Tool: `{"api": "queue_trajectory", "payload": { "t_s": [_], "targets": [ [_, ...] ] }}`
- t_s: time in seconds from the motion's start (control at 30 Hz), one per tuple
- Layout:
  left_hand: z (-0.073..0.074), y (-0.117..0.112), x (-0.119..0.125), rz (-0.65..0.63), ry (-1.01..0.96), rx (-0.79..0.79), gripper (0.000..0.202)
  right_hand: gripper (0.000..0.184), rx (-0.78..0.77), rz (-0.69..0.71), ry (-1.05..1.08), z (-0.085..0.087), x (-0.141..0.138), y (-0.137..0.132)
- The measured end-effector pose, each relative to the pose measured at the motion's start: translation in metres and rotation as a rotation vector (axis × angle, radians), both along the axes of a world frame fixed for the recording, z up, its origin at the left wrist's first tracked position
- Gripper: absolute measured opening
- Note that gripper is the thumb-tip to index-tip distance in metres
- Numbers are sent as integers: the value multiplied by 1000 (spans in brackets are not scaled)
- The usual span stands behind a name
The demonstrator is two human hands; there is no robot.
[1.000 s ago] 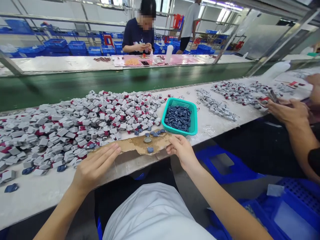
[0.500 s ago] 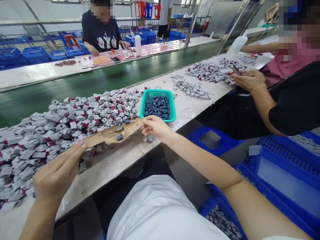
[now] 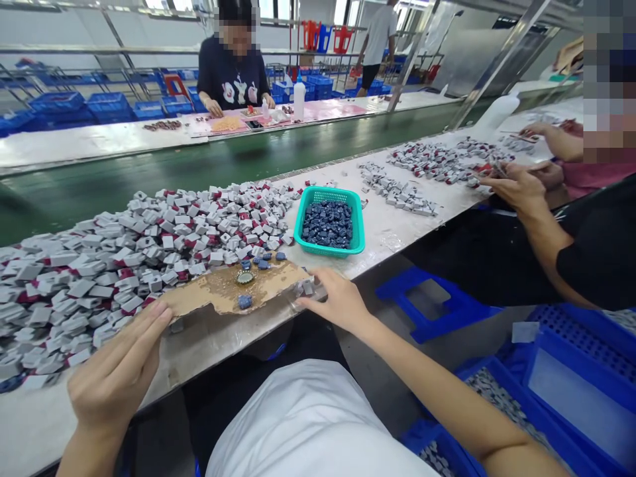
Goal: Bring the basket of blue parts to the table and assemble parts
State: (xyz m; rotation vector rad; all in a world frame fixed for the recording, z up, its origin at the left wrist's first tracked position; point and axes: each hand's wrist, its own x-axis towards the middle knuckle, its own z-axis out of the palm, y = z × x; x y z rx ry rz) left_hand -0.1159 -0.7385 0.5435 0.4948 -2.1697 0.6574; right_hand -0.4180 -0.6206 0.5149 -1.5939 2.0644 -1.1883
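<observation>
The left hand lies open, fingertips at the torn cardboard, gripping nothing. The right hand, loosely curled and apparently empty, touches gray pieces at the cardboard's right end, on the table, below a teal basket of blue pieces.

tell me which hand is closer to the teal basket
Right. The right hand sits just in front of the teal basket, not touching it; the left hand is farther away, at the far end of the torn cardboard.
</observation>
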Motion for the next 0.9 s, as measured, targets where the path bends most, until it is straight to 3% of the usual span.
{"api": "queue_trajectory", "payload": {
  "t_s": [0.13,0.33,0.53,0.7,0.9],
  "targets": [
    [-6,10,4,-9,8,56,60,16,0,-49,-50,-15,2,4],
    [-17,22,-5,-46,4,144,65,28,-28,-191,-369,-19,-14,26],
    [-15,38,-2,-138,-148,158,64,38,-103,-250,-667,-11,-17,44],
    [-14,49,12,-121,-224,198,65,38,-167,-268,-777,-7,-17,39],
    [-32,46,15,-105,-280,133,60,38,-209,-258,-810,-3,-16,39]
  ]
}}
